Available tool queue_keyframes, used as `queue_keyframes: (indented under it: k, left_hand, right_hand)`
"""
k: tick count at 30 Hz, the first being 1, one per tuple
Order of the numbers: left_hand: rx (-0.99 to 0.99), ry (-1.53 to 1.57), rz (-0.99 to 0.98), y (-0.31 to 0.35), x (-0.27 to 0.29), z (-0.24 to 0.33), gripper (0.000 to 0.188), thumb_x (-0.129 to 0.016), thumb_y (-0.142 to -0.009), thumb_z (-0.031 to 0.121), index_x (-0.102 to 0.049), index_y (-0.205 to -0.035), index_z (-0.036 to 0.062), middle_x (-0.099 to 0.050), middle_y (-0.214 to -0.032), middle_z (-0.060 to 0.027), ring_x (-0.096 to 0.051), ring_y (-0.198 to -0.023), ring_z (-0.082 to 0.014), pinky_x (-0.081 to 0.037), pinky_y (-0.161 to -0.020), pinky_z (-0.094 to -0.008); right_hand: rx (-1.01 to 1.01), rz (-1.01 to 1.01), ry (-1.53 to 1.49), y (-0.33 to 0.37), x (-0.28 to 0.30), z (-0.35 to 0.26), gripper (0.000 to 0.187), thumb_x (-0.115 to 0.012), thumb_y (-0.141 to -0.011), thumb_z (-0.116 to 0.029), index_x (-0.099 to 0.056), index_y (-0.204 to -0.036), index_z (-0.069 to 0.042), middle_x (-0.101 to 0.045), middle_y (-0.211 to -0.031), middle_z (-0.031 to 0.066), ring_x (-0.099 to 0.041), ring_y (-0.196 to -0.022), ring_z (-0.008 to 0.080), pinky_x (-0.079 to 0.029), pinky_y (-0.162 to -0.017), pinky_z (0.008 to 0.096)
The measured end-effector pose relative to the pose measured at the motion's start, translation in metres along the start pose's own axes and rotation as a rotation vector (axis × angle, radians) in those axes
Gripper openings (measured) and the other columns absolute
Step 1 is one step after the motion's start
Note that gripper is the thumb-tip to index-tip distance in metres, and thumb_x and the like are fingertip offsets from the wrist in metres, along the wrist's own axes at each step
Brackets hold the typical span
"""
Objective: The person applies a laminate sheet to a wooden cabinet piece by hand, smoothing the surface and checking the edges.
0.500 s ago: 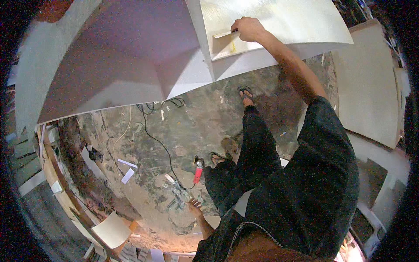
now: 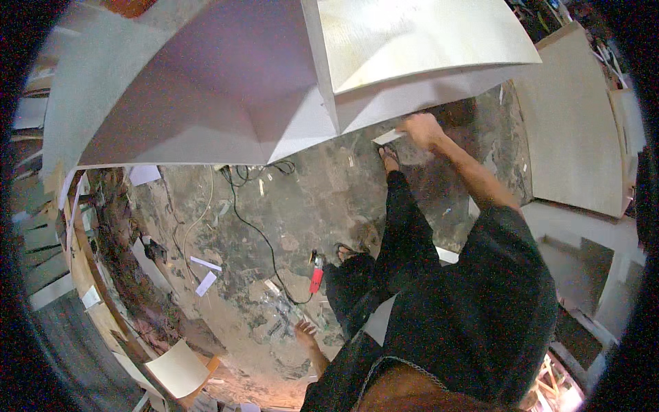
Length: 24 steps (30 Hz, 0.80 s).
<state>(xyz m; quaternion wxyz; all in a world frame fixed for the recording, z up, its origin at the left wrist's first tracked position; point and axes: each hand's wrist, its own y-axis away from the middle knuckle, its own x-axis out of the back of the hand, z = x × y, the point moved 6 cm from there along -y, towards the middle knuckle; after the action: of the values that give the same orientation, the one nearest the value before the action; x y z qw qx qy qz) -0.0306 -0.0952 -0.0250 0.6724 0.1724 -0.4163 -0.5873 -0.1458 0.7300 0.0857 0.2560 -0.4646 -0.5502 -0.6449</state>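
Note:
My right hand (image 2: 421,130) is closed round one end of a flat pale scraper-like blade (image 2: 388,137). The hand hangs just off the near edge of a large white wooden cabinet (image 2: 419,41), apart from it, with the blade pointing left above my foot. Low in the picture my left hand (image 2: 305,333) hangs by my side with its fingers spread and holds nothing. On the floor near it lies a red and silver power tool (image 2: 316,280) with a black cord, shaped like an angle grinder.
A pale board (image 2: 576,123) leans at the right. White offcuts (image 2: 205,283) and a clear plastic bag (image 2: 281,312) lie on the stained floor (image 2: 309,199). The black cord (image 2: 264,240) runs across it. A wooden beam (image 2: 103,309) edges the left side.
My right hand has drawn the blade off the cabinet's white panel, down and toward me. My left hand stays low by my side. The whole view has shifted slightly.

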Motion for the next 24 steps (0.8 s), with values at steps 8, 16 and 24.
queue_keyframes:
  k: [8, 16, 24]
  left_hand:
    - [0.077, 0.078, 0.049, 0.035, -0.044, 0.020, 0.079, -0.030, -0.089, 0.072, -0.052, -0.122, 0.0035, -0.061, -0.096, -0.0126, -0.060, -0.077, -0.0261, -0.051, -0.063, -0.0420]
    - [-0.166, 0.170, 0.373, 0.174, -0.185, 0.057, 0.063, -0.035, -0.095, 0.059, -0.054, -0.121, 0.0045, -0.061, -0.101, -0.0107, -0.060, -0.079, -0.0215, -0.050, -0.066, -0.0355]
    - [0.321, 0.621, 0.566, 0.366, -0.386, -0.152, 0.062, -0.035, -0.095, 0.058, -0.055, -0.118, 0.0038, -0.061, -0.098, -0.0114, -0.059, -0.073, -0.0219, -0.050, -0.061, -0.0339]
  right_hand:
    - [0.494, 0.626, 0.154, -0.020, 0.166, 0.029, 0.060, -0.067, -0.070, -0.006, -0.061, -0.122, -0.034, -0.059, -0.126, -0.0046, -0.051, -0.116, 0.0214, -0.033, -0.106, 0.0426]
    - [0.892, 0.551, 0.127, -0.130, 0.162, 0.024, 0.051, -0.065, -0.075, -0.009, -0.062, -0.119, -0.034, -0.058, -0.126, -0.0063, -0.048, -0.120, 0.0206, -0.032, -0.108, 0.0488]
    - [1.074, 0.533, 0.195, -0.169, 0.159, 0.012, 0.043, -0.057, -0.081, -0.016, -0.061, -0.121, -0.034, -0.056, -0.130, -0.0063, -0.046, -0.124, 0.0199, -0.029, -0.108, 0.0516]
